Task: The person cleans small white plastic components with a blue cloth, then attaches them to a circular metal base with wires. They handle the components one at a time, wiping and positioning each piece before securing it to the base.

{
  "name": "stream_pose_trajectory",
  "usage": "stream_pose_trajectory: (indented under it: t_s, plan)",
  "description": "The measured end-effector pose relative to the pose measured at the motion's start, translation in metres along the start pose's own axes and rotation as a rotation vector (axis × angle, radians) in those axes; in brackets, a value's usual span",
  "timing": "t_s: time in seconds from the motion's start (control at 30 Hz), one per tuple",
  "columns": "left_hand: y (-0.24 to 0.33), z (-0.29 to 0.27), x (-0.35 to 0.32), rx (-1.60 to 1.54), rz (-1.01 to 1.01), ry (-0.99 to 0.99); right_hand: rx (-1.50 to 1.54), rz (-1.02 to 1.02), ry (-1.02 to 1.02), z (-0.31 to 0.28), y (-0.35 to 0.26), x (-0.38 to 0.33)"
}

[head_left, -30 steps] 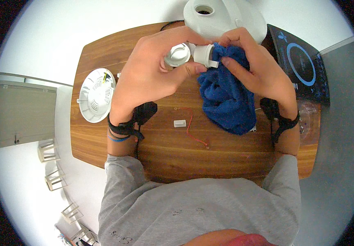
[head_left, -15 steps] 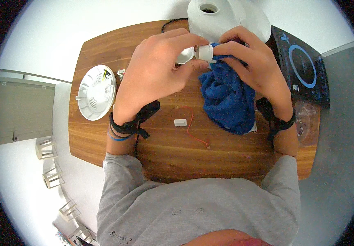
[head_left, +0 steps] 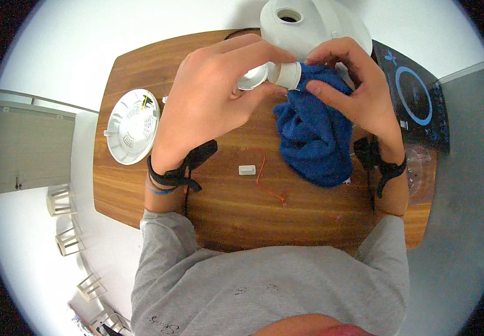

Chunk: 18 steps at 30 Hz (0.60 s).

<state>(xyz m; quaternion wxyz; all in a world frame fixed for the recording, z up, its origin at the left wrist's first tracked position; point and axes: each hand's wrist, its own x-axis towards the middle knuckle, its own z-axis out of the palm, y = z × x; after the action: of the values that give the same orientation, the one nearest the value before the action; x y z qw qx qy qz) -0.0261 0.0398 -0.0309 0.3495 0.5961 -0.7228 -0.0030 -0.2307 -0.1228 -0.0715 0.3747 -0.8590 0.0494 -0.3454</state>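
My left hand (head_left: 211, 98) pinches a small white plastic cylinder (head_left: 288, 75) between thumb and fingers, above the far part of the table. Joined to or right beside the cylinder is a round, shiny, pale disc (head_left: 253, 77), partly covered by the hand. Bunched against the cylinder's right end is a blue cloth (head_left: 315, 143), which hangs down toward the tabletop. My right hand (head_left: 359, 92) grips the upper part of this cloth, thumb in front and fingers curled behind. The cloth hides the cylinder's right end.
On the wooden table (head_left: 225, 218) lie a white vented round shell (head_left: 133, 126), a small white block (head_left: 247, 170) and a thin red wire (head_left: 260, 173). Behind stands a large white rounded appliance (head_left: 323, 31); a black cooktop (head_left: 413, 92) and a clear plastic package (head_left: 419, 168) are at right.
My right fingers have shifted and spread on the cloth, the thumb now lower. The cylinder has moved slightly right and tilted, with cloth pressed to its end.
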Motion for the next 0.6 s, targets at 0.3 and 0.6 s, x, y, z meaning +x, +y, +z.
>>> stream_pose_trajectory:
  t_s: [0.3, 0.6]
  plan:
    - [0.002, 0.006, 0.001, -0.033, 0.064, 0.069, -0.053, 0.070, -0.096, -0.004, -0.006, 0.000]
    - [0.010, 0.007, -0.004, 0.172, -0.003, -0.004, -0.218, -0.225, -0.195, -0.016, -0.014, 0.003]
